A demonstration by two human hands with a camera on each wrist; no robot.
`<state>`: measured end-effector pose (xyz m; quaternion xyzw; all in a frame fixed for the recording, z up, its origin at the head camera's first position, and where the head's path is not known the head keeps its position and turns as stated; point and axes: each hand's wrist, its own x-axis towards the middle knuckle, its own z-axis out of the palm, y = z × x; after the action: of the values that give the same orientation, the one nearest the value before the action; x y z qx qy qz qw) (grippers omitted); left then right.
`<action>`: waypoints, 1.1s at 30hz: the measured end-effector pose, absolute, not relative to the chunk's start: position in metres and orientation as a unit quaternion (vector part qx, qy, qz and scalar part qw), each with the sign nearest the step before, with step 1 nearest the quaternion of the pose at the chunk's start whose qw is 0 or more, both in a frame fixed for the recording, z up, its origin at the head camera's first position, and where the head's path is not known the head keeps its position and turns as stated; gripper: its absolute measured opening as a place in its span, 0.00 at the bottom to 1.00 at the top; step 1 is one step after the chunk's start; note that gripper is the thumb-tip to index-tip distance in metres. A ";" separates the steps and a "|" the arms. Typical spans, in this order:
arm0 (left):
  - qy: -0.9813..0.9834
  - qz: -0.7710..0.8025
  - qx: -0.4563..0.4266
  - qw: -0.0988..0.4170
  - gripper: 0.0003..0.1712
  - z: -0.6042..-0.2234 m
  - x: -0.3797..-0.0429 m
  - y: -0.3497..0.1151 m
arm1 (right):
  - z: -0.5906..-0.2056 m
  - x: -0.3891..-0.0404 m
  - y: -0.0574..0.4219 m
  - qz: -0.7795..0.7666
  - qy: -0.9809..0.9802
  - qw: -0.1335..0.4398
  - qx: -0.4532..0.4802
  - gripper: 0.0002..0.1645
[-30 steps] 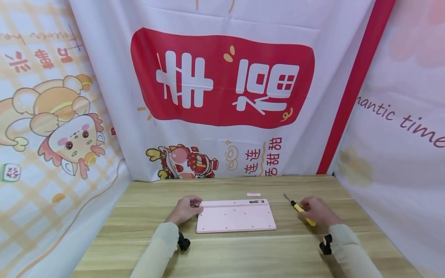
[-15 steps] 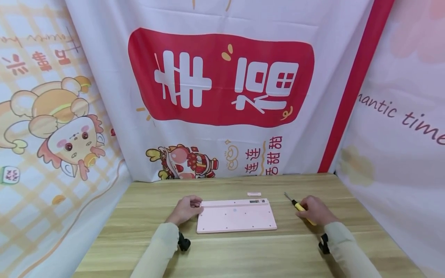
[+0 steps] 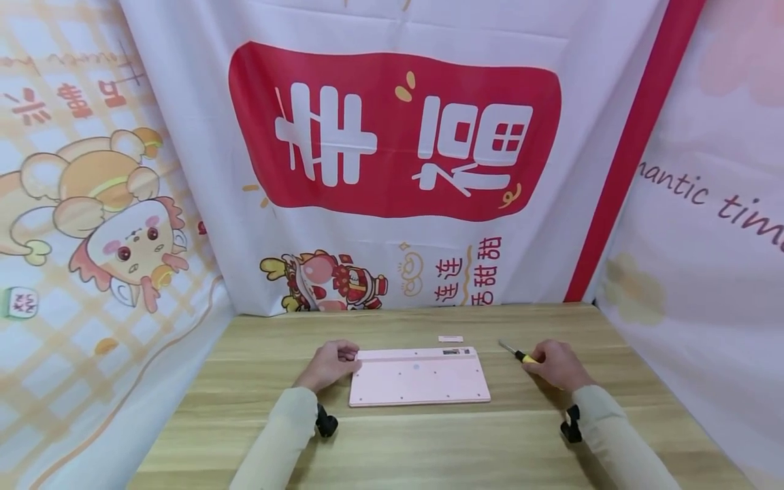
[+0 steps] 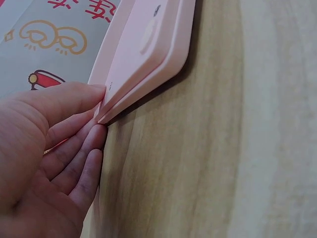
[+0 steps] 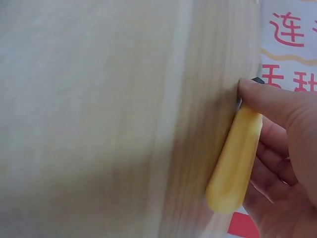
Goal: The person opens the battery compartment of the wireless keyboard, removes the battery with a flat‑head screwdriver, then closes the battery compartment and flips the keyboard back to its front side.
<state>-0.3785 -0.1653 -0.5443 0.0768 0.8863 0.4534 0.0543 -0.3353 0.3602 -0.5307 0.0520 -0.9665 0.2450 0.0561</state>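
Observation:
A pink keyboard (image 3: 419, 382) lies face down on the table, its underside dotted with several small screws and a small uncovered compartment (image 3: 456, 352) near its far right corner. My left hand (image 3: 331, 365) pinches the far left corner, thumb on top and fingertips at the edge, as the left wrist view shows on the keyboard's corner (image 4: 148, 54). To the right, my right hand (image 3: 560, 365) holds a screwdriver, its yellow handle (image 5: 235, 158) between thumb and fingers. The screwdriver's metal shaft (image 3: 510, 347) points away and to the left; in the head view the hand hides most of the handle.
A small pink cover (image 3: 450, 339) lies on the table just behind the keyboard. The wood-grain table (image 3: 429, 449) ends at a printed white cloth (image 3: 392, 272) at the back, with more printed cloths along both sides. Each wrist wears a black camera.
My right hand has drawn its fingers round the screwdriver's handle, which now shows less beneath the hand. My left hand stays at the keyboard's corner. The head view has shifted slightly.

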 end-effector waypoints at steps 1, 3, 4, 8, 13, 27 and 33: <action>0.886 0.454 0.080 0.055 0.21 -0.544 -0.379 -0.166 | -0.531 -0.336 0.361 0.243 -0.967 0.057 0.054 0.14; 0.883 0.458 0.081 0.060 0.22 -0.544 -0.379 -0.166 | -0.530 -0.339 0.362 0.243 -0.968 0.046 0.048 0.14; 0.882 0.459 0.085 0.061 0.22 -0.544 -0.379 -0.166 | -0.530 -0.339 0.363 0.246 -0.968 0.038 0.043 0.13; 0.880 0.463 0.083 0.063 0.23 -0.546 -0.379 -0.165 | -0.525 -0.340 0.364 0.253 -0.966 0.017 0.040 0.13; 0.885 0.454 0.080 0.059 0.23 -0.548 -0.379 -0.165 | -0.515 -0.341 0.357 0.265 -0.962 0.014 0.060 0.12; 0.879 0.465 0.090 0.051 0.20 -0.541 -0.378 -0.165 | -0.474 -0.343 0.318 0.249 -0.961 -0.002 0.121 0.10; 0.879 0.467 0.084 0.055 0.20 -0.542 -0.377 -0.165 | -0.461 -0.346 0.301 0.206 -0.965 0.004 0.163 0.09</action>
<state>-0.3775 -0.1651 -0.5420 0.0836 0.8787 0.4667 0.0547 -0.3455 0.3012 -0.4608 0.1629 -0.9648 0.2065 0.0036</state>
